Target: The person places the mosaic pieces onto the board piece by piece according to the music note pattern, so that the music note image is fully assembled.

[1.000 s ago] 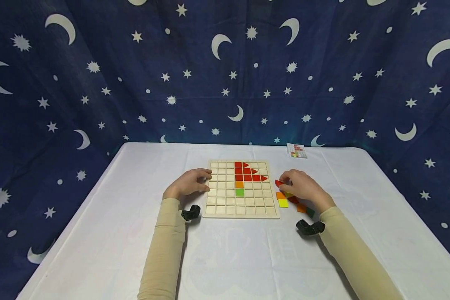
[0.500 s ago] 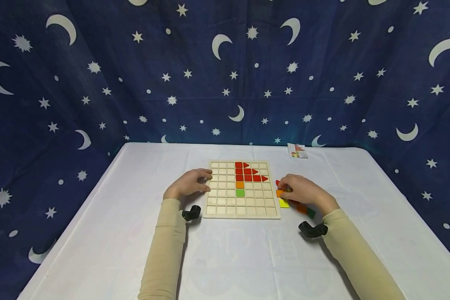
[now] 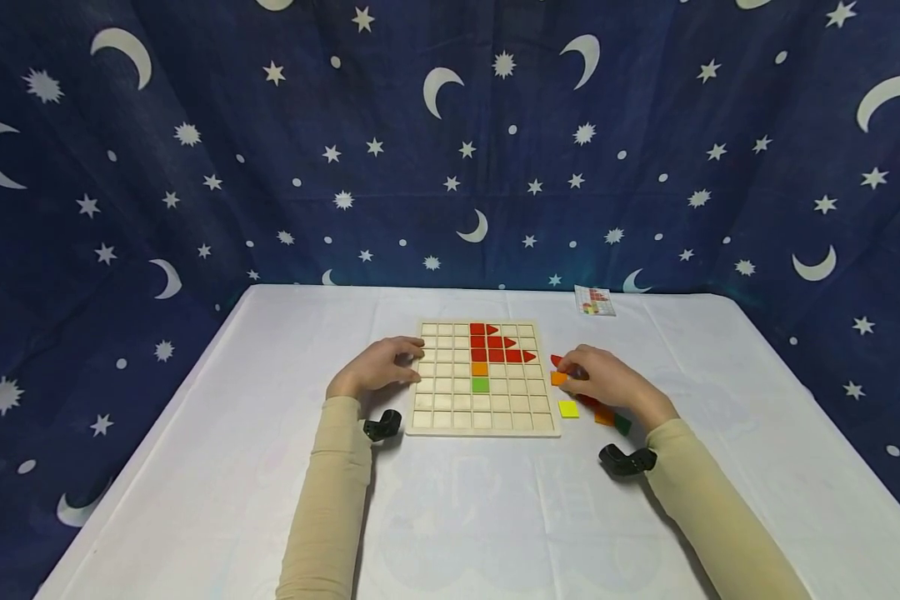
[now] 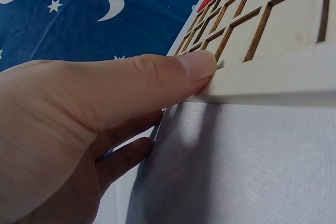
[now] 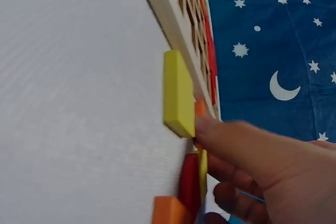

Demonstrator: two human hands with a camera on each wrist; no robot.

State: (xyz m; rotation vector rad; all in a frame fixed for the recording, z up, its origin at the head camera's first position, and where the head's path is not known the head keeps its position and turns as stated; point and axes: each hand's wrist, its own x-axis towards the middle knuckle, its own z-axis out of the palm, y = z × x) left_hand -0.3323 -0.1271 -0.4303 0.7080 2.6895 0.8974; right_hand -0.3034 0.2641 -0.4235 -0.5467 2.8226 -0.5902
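Your board looks like pale wood, smooth and matt along its rim. The yellow tile has a smooth face; whether wood or plastic, you cannot tell. Beneath, you have white cloth, finely woven and matt. The backdrop is creased fabric, your left sleeve matt cloth.

Orange tile (partly) hidden
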